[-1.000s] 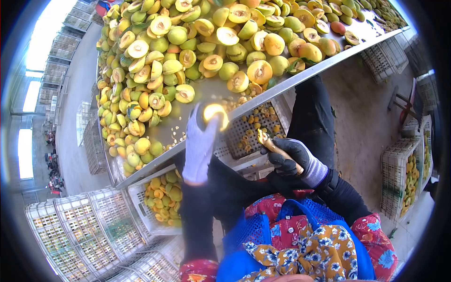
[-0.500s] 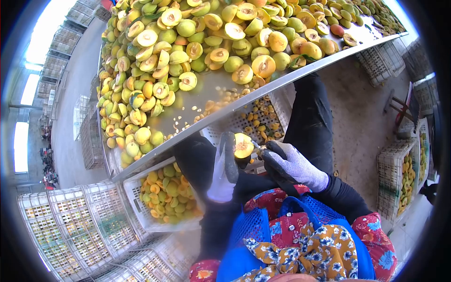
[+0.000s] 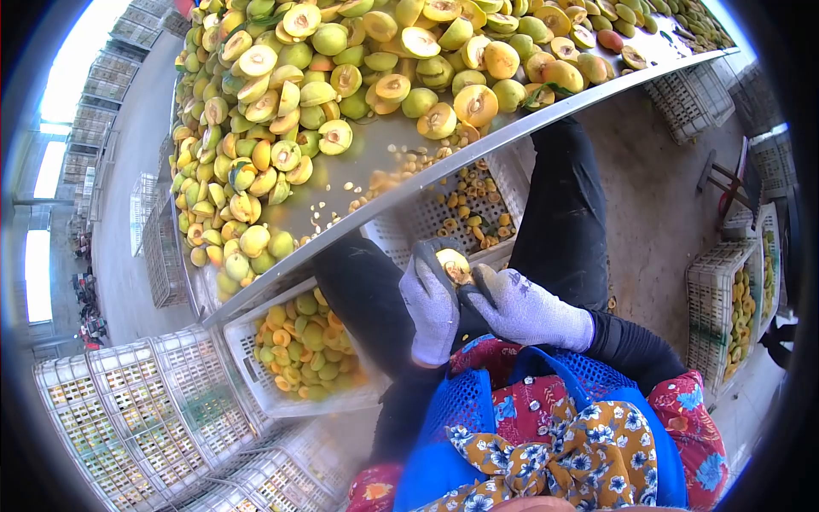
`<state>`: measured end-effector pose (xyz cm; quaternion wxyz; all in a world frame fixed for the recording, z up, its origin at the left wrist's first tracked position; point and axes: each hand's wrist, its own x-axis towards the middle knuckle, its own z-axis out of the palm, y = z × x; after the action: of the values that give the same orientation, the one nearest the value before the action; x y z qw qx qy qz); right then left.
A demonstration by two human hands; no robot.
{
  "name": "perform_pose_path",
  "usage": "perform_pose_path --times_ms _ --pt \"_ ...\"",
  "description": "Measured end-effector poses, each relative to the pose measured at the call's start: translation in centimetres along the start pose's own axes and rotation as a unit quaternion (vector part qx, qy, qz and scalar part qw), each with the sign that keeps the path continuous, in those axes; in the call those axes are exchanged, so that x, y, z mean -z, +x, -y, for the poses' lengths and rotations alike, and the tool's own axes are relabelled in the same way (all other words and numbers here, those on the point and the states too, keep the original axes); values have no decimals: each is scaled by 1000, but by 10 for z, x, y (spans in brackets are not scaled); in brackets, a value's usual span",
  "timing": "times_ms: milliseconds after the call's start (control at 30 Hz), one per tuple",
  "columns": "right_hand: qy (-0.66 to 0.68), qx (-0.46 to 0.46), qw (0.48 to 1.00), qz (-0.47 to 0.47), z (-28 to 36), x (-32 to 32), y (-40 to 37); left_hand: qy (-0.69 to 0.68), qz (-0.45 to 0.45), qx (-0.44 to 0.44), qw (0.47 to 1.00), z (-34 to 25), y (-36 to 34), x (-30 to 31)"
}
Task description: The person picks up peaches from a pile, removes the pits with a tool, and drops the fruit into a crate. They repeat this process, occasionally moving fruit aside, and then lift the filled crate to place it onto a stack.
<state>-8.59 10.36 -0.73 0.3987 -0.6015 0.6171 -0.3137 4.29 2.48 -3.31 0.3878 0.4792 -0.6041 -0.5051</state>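
My left hand (image 3: 432, 299), in a grey-lilac glove with dark palm coating, is closed around a yellow peach half (image 3: 455, 266). The peach half's cut face is turned up and shows a brownish middle. My right hand (image 3: 512, 303), gloved alike, is closed close against the fruit's right side. The thin metal tool seen in it half a second ago is now mostly hidden by its fingers. Both hands are above my lap. Below and beyond them stands a white perforated crate (image 3: 409, 226) with fruit scraps and stones (image 3: 469, 205).
A metal-edged table (image 3: 358, 175) ahead bears a heap of halved green-yellow peaches (image 3: 281, 94) and scattered pale seeds. A crate of fruit halves (image 3: 307, 350) stands at my left. Stacked crates (image 3: 136, 410) stand farther left, and more filled crates (image 3: 721, 299) at right.
Both hands have come closer together and slightly lower. The peach half has tilted and moved a little right, and the tool's metal shaft has gone from sight.
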Motion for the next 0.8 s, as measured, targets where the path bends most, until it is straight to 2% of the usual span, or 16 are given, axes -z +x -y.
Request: perform_pose_path --times_ms 67,100,167,200,233,300,367,400,467,533,600,633,667,700,767,800 --pt "162 2 987 16 -15 -3 5 -2 -11 -7 1000 7 -3 -2" --pt "346 -202 905 142 14 25 9 5 -15 -43 999 6 -2 -3" --pt "567 -243 767 177 4 23 7 20 -20 -113 993 5 0 -6" --pt "691 -271 643 192 -8 16 5 -43 8 -88 995 5 1 -6" --pt "789 -238 504 259 -23 8 6 -107 36 -64 992 5 4 -5" --pt "870 -236 277 332 -38 -2 11 -181 84 -13 980 5 10 -5" --pt "884 -216 269 316 -38 -6 10 -199 125 39 971 6 16 -3" --pt "890 -207 264 308 -38 -7 9 -206 110 68 970 9 16 -4" --pt "891 -143 322 287 -33 3 9 -156 -23 49 986 36 15 2" --pt "883 -117 374 260 -29 16 10 -211 -63 245 944 23 22 25" --pt "846 -172 460 207 -45 19 13 12 -165 55 985 61 15 67" --pt "821 -198 503 184 -52 22 17 179 -118 23 977 27 16 92" --pt "789 -234 547 154 -52 27 17 360 -114 50 925 -14 16 103" --pt "735 -213 630 131 -56 23 17 552 -151 -14 820 -15 14 123" --pt "605 -161 776 78 -66 7 16 707 -213 -90 668 -13 26 146" --pt "571 -150 804 71 -66 6 19 675 -193 -63 709 -23 40 142"
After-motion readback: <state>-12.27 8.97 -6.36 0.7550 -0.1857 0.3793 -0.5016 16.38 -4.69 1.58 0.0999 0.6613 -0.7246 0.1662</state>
